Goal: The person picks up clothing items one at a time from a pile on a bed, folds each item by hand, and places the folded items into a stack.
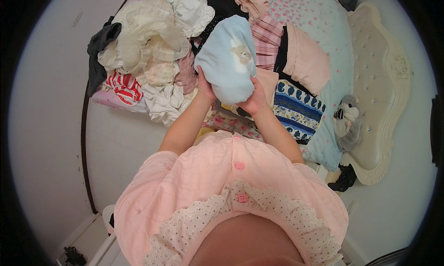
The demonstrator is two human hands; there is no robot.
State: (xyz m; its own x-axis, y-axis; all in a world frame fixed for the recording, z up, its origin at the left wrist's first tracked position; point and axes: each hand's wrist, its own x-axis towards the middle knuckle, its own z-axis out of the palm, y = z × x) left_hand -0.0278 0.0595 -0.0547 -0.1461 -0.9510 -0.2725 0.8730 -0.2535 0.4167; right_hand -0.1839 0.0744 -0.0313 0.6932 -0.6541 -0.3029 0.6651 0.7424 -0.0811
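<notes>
Between my two hands is a light blue cloth bundle (225,57) with a small bear motif, raised above the clothes on the bed. My left hand (205,87) grips its lower left edge. At the lower right edge, my right hand (256,98) holds it with the thumb on top and the other fingers mostly hidden underneath. Beyond the bundle lies a pink plaid pleated garment (267,40). A blue patterned folded cloth (298,109) lies to the right of my right hand, and rumpled white clothes (163,102) are left of my left forearm.
A heap of cream ruffled clothing (145,33) fills the bed's left side, beside a dark grey garment (99,57) and a red-and-white striped cloth (125,87). Folded pink fabric (307,59) lies at the right. A grey plush toy (348,122) leans on the tufted headboard (373,92).
</notes>
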